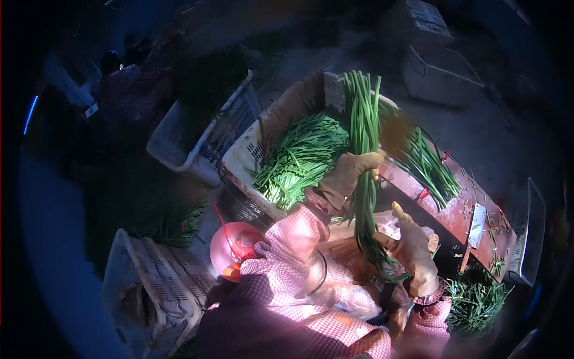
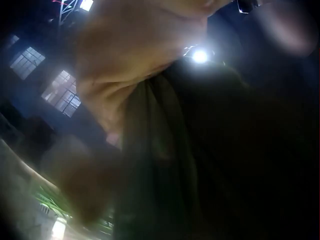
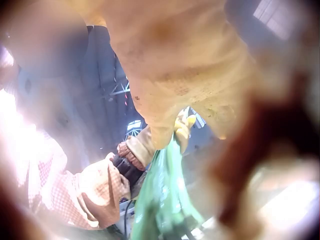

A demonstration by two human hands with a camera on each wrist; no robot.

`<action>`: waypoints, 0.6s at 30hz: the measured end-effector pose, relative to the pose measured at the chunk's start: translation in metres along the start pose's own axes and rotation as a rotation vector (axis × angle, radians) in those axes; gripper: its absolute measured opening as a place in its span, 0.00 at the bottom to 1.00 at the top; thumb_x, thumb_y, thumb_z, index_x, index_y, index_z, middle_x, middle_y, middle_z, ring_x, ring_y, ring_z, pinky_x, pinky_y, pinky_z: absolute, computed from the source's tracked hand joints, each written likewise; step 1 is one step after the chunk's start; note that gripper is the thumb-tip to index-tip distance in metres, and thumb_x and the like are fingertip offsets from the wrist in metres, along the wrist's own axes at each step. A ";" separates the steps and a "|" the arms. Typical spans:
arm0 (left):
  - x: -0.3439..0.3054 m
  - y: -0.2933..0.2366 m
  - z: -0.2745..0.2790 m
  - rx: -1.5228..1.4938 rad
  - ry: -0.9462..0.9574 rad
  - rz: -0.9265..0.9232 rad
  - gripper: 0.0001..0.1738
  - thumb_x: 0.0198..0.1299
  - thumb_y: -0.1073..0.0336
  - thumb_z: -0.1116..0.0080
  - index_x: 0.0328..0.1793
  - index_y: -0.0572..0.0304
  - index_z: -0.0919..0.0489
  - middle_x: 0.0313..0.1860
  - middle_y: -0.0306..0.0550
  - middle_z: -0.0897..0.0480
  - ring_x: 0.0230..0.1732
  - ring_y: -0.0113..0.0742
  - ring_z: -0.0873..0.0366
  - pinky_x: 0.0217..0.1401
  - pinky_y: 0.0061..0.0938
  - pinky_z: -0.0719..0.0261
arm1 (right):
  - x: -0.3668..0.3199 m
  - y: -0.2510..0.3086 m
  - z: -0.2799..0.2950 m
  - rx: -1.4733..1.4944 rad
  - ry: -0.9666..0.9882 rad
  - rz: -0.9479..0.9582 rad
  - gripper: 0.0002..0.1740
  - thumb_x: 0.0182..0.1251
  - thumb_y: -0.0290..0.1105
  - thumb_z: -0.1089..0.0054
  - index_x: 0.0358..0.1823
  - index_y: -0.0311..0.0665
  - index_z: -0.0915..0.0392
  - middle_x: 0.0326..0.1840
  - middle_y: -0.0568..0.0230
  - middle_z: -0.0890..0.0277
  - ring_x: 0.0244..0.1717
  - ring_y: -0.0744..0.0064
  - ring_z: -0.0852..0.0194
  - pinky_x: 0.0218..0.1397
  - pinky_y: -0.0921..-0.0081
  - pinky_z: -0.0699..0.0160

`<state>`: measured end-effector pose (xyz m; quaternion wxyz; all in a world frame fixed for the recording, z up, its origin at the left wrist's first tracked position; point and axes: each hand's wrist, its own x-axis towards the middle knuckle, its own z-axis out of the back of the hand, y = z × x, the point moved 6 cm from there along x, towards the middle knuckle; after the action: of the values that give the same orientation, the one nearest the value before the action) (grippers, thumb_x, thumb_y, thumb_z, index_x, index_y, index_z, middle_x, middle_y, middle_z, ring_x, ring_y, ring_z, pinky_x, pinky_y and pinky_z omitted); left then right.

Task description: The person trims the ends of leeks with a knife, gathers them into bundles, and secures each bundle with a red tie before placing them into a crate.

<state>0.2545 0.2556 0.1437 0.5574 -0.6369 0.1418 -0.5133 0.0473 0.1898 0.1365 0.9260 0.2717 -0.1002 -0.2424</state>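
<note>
In a yellowish glove, my left hand (image 1: 350, 173) grips a long bunch of green stalks (image 1: 363, 113) around its middle; the pale ends point up and the dark leaves hang down. My right hand (image 1: 417, 254), gloved too, is beside the hanging leaves with its fingers spread; whether it touches them cannot be told. In the right wrist view, the right glove (image 3: 175, 60) fills the top, with the green bunch (image 3: 167, 190) below it and the left hand (image 3: 183, 131) beyond. The left wrist view shows the left glove (image 2: 130, 50) above dark, blurred leaves (image 2: 160, 150).
A crate (image 1: 242, 152) of loose green stalks stands behind the left hand. On the right, a reddish board (image 1: 445, 206) bears more stalks and a blade (image 1: 477, 226). A pink round object (image 1: 230, 239), stacked crates (image 1: 161, 281) and cut greens (image 1: 478, 302) lie around; a person (image 1: 128, 90) is at back left.
</note>
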 end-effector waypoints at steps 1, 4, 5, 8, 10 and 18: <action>0.014 0.008 0.008 -0.045 0.130 0.227 0.09 0.64 0.69 0.43 0.47 0.64 0.18 0.31 0.35 0.20 0.32 0.22 0.23 0.34 0.19 0.25 | -0.002 -0.005 0.020 -0.075 -0.032 0.010 0.33 0.62 0.32 0.31 0.69 0.37 0.31 0.57 0.54 0.22 0.55 0.55 0.20 0.55 0.67 0.18; 0.024 -0.007 0.012 -0.076 0.183 0.604 0.14 0.55 0.68 0.35 0.47 0.67 0.18 0.30 0.37 0.18 0.34 0.21 0.23 0.36 0.18 0.26 | 0.001 -0.029 0.078 -0.071 -0.448 0.153 0.29 0.60 0.25 0.30 0.64 0.38 0.25 0.59 0.56 0.23 0.57 0.58 0.22 0.60 0.68 0.20; 0.027 -0.017 0.009 -0.029 0.229 0.589 0.16 0.52 0.68 0.34 0.47 0.68 0.19 0.32 0.39 0.17 0.34 0.22 0.23 0.37 0.19 0.26 | 0.000 -0.035 0.095 -0.015 -0.614 0.209 0.28 0.58 0.24 0.29 0.62 0.39 0.23 0.60 0.56 0.23 0.58 0.56 0.22 0.61 0.65 0.21; 0.043 -0.055 -0.010 0.240 0.348 0.453 0.19 0.49 0.71 0.36 0.49 0.72 0.20 0.37 0.44 0.15 0.37 0.27 0.21 0.43 0.26 0.22 | 0.002 -0.014 0.148 -0.138 -0.863 0.369 0.27 0.56 0.26 0.28 0.59 0.42 0.20 0.62 0.57 0.24 0.62 0.51 0.26 0.65 0.59 0.27; 0.046 -0.048 -0.023 0.350 0.411 0.325 0.21 0.47 0.72 0.36 0.50 0.72 0.20 0.38 0.49 0.14 0.37 0.32 0.18 0.45 0.28 0.21 | 0.007 -0.006 0.162 -0.119 -0.860 0.408 0.28 0.55 0.27 0.28 0.60 0.45 0.20 0.64 0.59 0.26 0.66 0.52 0.31 0.69 0.57 0.31; 0.049 -0.024 -0.088 0.965 0.742 -0.437 0.15 0.52 0.70 0.39 0.48 0.63 0.20 0.40 0.49 0.20 0.40 0.44 0.20 0.41 0.31 0.20 | 0.041 -0.046 0.164 -0.229 -0.817 0.552 0.18 0.50 0.32 0.27 0.46 0.49 0.16 0.59 0.62 0.21 0.67 0.54 0.30 0.65 0.58 0.30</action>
<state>0.1951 0.1773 0.1759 0.5777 -0.1092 -0.0549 -0.8071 0.0123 0.0603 0.2499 0.8646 0.0148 -0.4951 -0.0843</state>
